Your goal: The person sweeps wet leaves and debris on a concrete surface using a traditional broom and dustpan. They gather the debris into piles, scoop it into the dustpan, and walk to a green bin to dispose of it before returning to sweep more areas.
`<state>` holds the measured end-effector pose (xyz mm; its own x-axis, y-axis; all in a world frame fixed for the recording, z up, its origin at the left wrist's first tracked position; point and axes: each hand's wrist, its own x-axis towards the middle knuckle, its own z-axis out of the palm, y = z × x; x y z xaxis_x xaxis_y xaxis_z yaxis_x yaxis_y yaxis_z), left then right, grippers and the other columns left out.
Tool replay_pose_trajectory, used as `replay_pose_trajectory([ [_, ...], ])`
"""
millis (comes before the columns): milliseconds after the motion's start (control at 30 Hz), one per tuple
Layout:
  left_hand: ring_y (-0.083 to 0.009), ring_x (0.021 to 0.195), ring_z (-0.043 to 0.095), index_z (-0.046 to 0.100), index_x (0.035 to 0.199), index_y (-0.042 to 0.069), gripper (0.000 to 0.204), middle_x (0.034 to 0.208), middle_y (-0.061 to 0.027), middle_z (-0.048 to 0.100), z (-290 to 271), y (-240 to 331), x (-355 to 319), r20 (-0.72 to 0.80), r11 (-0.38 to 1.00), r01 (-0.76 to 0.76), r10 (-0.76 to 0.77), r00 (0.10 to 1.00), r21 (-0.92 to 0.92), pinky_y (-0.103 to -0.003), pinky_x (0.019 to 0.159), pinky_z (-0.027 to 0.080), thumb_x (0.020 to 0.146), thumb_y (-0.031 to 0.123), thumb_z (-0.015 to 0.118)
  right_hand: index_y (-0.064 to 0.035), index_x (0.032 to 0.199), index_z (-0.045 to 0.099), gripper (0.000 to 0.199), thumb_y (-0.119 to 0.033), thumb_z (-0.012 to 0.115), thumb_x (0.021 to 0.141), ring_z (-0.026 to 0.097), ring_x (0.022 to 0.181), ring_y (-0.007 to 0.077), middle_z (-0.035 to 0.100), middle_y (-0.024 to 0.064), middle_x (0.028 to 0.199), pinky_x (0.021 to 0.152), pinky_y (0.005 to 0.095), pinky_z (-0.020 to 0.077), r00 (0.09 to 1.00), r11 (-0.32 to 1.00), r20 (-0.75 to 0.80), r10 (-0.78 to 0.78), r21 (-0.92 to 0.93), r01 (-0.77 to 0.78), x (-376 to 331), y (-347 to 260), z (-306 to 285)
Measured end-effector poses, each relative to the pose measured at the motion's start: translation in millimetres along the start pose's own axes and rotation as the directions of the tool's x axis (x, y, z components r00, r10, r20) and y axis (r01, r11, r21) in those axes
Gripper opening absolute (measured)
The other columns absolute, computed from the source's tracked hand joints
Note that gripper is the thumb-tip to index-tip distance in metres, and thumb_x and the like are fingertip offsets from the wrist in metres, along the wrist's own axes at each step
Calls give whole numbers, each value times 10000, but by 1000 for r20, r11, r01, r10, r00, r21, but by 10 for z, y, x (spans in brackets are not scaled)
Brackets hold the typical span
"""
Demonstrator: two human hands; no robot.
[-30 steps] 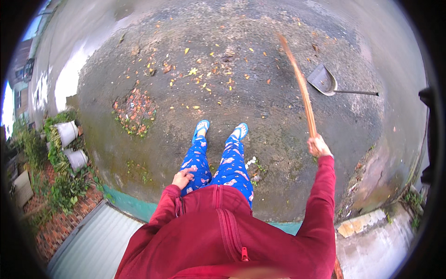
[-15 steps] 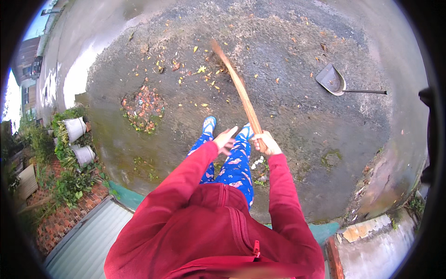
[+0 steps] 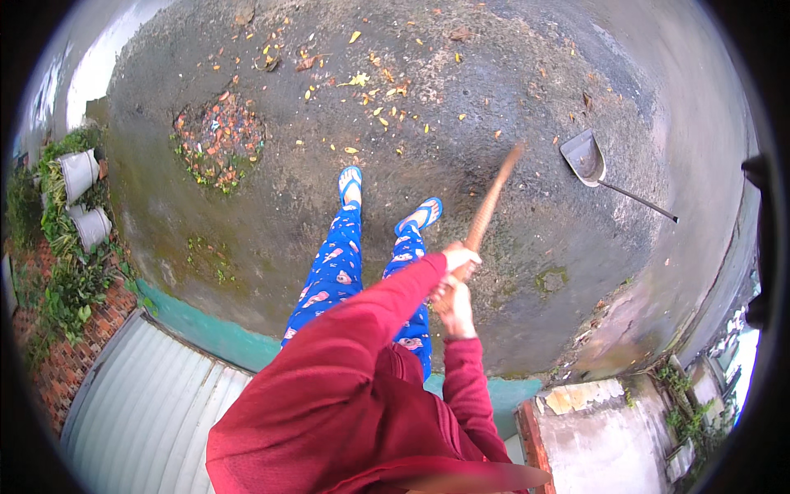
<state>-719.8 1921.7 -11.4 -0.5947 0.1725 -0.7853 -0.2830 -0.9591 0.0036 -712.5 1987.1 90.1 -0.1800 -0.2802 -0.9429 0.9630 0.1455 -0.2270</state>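
Note:
A brown stick broom [image 3: 492, 200] slants up and to the right from my hands over the dark concrete, its far end smeared by motion. My left hand [image 3: 461, 257] is closed round it partway along. Just behind, my right hand [image 3: 454, 306] grips its near end. To the right lies a grey dustpan [image 3: 584, 156] with a long dark handle, apart from the broom. Small yellow leaves [image 3: 384, 100] and brown ones are scattered ahead, beyond my feet in blue flip-flops [image 3: 421, 214].
On the left a round patch of reddish rubble [image 3: 218, 138] is set in the ground. White plant pots [image 3: 80, 174] with greenery stand at the left edge. Behind me are a green low wall [image 3: 210, 318], a pale corrugated sheet [image 3: 152, 403] and a concrete slab [image 3: 609, 440].
My left hand, off the broom and open before, now grips it ahead of my right hand. The broom has swung from pointing ahead-left to ahead-right. My feet stand wider apart, and the view has shifted.

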Motion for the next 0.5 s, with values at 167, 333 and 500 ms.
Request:
replay_pose_trajectory([
  [167, -89, 449, 460, 473, 834, 34, 161, 587, -15, 483, -1563, 673, -948, -19, 975, -118, 117, 993, -187, -209, 393, 410, 723, 85, 579, -45, 699, 468, 68, -84, 524, 702, 467, 453, 156, 443, 25, 557, 407, 300, 433, 905, 843, -51, 423, -346, -413, 467, 930, 1304],
  [333, -110, 473, 486, 447, 906, 50, 272, 607, -28, 486, -1930, 1089, -1634, -292, 938, -338, 345, 892, 73, -231, 405, 431, 677, 62, 594, -53, 710, 445, 86, -101, 517, 711, 441, 448, 139, 420, 16, 560, 395, 273, 394, 919, 932, 210, 333, -220, -287, 202, 1350, 1783],
  [500, -138, 433, 494, 290, 1177, 47, 620, 599, -47, 501, -1511, 730, -1870, -394, 906, -332, 415, 820, 263, -268, 359, 423, 646, 24, 609, -77, 715, 404, 129, -153, 509, 722, 407, 426, 126, 388, 14, 563, 366, 249, 349, 955, 949, 83, 286, -163, -270, -333, 1405, 1621],
])
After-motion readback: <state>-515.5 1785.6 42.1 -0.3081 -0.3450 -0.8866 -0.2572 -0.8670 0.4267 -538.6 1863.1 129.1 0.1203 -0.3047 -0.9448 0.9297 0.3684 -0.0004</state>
